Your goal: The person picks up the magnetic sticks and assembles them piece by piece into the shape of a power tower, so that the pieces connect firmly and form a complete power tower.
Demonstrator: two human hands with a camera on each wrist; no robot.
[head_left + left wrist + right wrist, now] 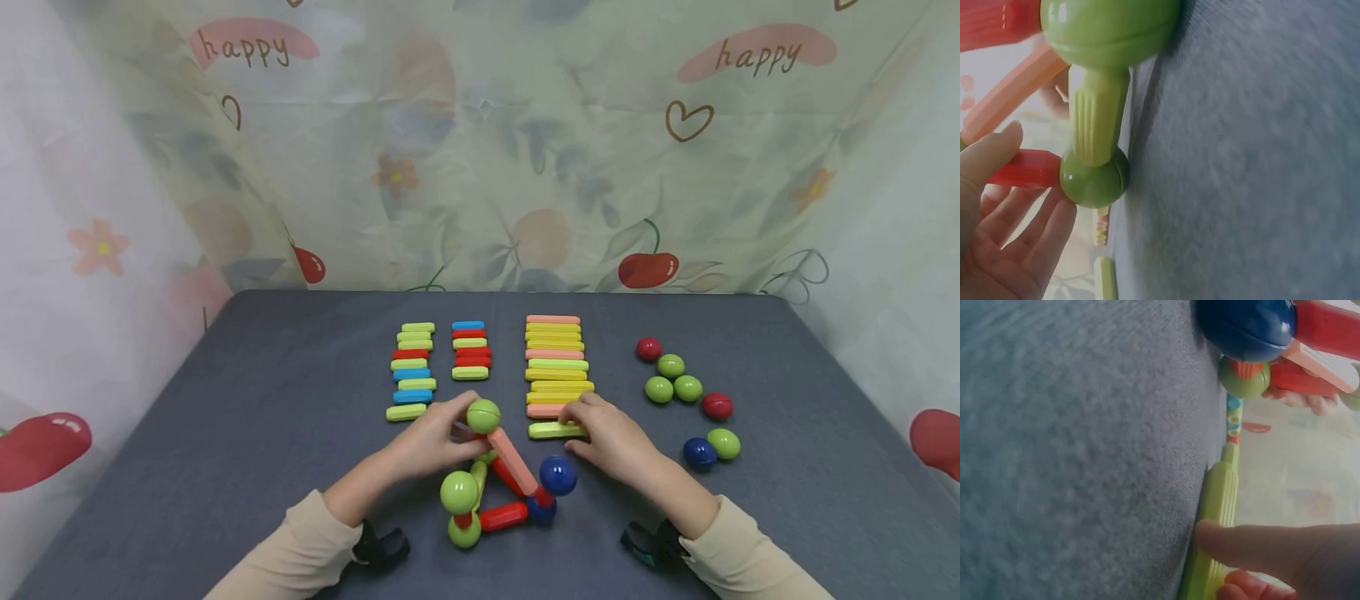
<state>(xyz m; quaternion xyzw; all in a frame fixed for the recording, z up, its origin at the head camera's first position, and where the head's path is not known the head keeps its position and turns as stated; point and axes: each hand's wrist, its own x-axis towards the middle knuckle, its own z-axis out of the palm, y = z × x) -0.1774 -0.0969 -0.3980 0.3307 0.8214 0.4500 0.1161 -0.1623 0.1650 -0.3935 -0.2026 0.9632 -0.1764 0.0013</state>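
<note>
My left hand (435, 437) is at the back left corner of a frame built from sticks and balls. Its thumb and fingers hold an upright red stick (1025, 169) that joins a low green ball (1094, 178). A green ball (483, 416) tops that corner, and a pink stick (513, 461) slopes from it towards the blue ball (558, 475) on the right. My right hand (611, 437) pinches a long yellow-green stick (553, 430), the nearest of the right-hand row, with thumb (1213, 540) and fingers on opposite sides. The stick lies at table level.
Two columns of short sticks (412, 375) (470, 352) lie behind the left hand. A column of long pink, yellow and green sticks (556, 375) lies behind the right one. Loose red, green and blue balls (687, 388) are scattered on the right of the dark table (247, 433).
</note>
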